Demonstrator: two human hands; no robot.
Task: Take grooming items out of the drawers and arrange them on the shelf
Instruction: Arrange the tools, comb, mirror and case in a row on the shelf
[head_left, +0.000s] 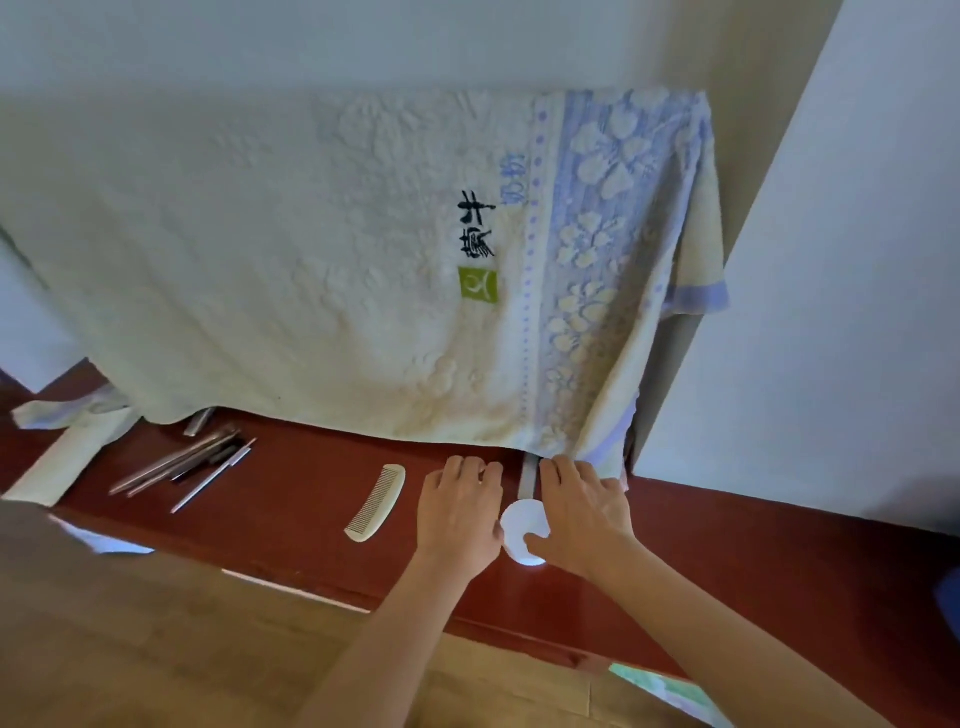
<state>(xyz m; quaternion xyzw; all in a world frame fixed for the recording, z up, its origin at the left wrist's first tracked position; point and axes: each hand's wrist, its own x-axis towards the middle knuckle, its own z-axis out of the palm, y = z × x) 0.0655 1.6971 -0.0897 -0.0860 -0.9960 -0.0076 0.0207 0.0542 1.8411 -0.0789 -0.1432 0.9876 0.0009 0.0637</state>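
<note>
A small round white jar (523, 526) stands on the dark red shelf (291, 499) between my two hands. My left hand (460, 512) lies palm down just left of the jar, its thumb touching the jar's side. On the right side, my right hand (582, 512) rests with fingers spread and its thumb curled against the jar. A grey flat tool (529, 477) lies behind the jar, between my fingers. Left of my hands sits a cream comb (376, 503). Further left lies a bundle of thin metal grooming tools (182, 465).
A pale towel (363, 249) with a blue flower border hangs down to the shelf's back edge and hides what is behind it. A metal piece (200, 420) pokes out under the towel. Wooden floor (156, 639) lies below the shelf. A white wall panel (831, 312) stands at the right.
</note>
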